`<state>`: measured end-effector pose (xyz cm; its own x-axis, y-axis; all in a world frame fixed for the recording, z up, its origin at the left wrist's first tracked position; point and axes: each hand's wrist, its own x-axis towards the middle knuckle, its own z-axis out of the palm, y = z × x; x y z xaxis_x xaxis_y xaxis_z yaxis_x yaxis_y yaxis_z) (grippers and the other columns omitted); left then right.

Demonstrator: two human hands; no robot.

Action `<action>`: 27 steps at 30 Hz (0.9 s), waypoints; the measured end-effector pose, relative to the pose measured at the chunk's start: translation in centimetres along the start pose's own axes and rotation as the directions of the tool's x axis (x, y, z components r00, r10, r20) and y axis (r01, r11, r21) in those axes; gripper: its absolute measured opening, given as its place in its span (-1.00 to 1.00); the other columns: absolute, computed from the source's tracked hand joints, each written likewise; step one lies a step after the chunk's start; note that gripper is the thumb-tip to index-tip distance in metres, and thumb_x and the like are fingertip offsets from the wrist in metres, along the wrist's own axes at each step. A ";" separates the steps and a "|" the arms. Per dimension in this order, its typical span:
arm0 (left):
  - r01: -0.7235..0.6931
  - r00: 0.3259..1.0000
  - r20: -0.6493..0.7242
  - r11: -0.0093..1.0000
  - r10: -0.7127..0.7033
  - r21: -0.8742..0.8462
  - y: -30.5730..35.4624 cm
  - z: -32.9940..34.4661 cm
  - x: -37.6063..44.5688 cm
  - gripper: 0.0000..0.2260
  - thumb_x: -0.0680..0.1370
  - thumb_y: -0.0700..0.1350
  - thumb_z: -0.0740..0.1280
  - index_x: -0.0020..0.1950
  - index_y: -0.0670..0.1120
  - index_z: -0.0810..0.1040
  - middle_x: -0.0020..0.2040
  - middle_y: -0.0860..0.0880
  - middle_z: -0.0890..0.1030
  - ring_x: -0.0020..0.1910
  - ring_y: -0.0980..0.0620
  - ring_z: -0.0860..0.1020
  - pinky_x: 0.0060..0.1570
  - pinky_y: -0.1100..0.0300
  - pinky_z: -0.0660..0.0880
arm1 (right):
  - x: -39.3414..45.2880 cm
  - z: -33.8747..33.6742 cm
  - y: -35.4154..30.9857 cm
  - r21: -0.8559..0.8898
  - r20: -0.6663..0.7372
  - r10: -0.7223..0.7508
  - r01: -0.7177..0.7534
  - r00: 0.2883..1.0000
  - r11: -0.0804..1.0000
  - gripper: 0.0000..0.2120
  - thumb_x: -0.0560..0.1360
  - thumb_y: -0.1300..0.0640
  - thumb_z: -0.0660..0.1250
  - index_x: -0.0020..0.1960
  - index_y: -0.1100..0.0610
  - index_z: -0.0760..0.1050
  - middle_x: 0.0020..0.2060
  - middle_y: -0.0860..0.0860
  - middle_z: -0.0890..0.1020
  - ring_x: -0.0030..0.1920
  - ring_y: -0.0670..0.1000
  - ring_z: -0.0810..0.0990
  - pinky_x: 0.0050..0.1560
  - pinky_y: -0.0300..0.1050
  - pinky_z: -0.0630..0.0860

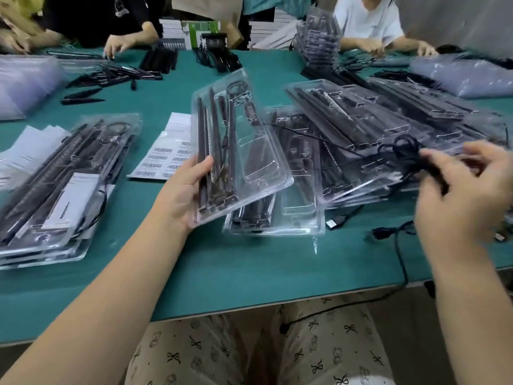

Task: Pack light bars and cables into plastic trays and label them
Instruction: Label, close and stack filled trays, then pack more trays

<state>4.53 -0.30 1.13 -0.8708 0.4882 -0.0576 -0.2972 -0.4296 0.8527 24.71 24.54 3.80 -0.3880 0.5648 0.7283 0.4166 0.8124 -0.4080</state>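
Right now your left hand (185, 190) grips a clear plastic tray (238, 151) by its near left edge, thumb over the top, holding it tilted above the green table (222, 262). Black light bars (215, 151) lie in the tray's left slots. To the tray's right, your right hand (460, 195) pinches a coiled black cable (402, 151), just over a heap of filled trays (388, 134). Left of the tray lie barcode label sheets (163, 159).

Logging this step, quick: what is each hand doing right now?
Left hand: grips the raised clear tray by its near edge.
Right hand: fingers pinch a bundled black cable; blurred.
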 end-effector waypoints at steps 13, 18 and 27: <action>0.071 0.977 -0.205 0.997 -0.063 0.035 0.9 -2.2 1.3 -0.94 0.58 -0.13 0.27 -0.05 0.00 0.52 -0.33 0.05 0.68 -0.35 0.09 0.67 -0.46 0.12 0.58 | -9.1 -3.4 -5.6 0.187 0.578 -0.375 0.330 0.725 0.925 -0.64 0.43 -0.13 0.23 0.14 -0.05 0.59 0.11 -0.14 0.61 0.19 0.00 0.57 0.25 0.09 0.36; 0.095 0.992 -0.087 0.995 -0.093 0.018 1.4 -2.6 1.1 -0.91 0.56 -0.19 0.26 0.01 -0.06 0.54 -0.26 0.01 0.69 -0.31 0.06 0.67 -0.36 0.12 0.60 | -2.8 -5.7 -4.2 0.188 0.391 -0.103 0.030 0.914 0.982 -0.73 0.48 -0.11 0.21 0.15 -0.14 0.51 -0.22 -0.25 0.59 -0.39 -0.24 0.54 -0.48 -0.39 0.48; 0.064 0.991 0.120 0.998 -0.060 -0.027 2.2 -2.8 0.2 -0.68 0.45 -0.18 0.27 0.20 -0.10 0.52 -0.14 -0.01 0.70 -0.25 0.08 0.68 -0.34 0.16 0.61 | 1.9 -2.7 -2.0 0.108 0.669 -0.134 0.083 0.731 0.991 -0.68 0.39 -0.22 0.27 0.14 -0.39 0.41 -0.03 -0.40 0.51 -0.10 -0.39 0.48 -0.04 -0.24 0.43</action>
<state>2.54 -3.31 1.55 -0.7980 0.6010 -0.0458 -0.3624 -0.4176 0.8332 25.42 23.61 7.46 -0.8897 0.4009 0.2184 0.2917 0.8672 -0.4037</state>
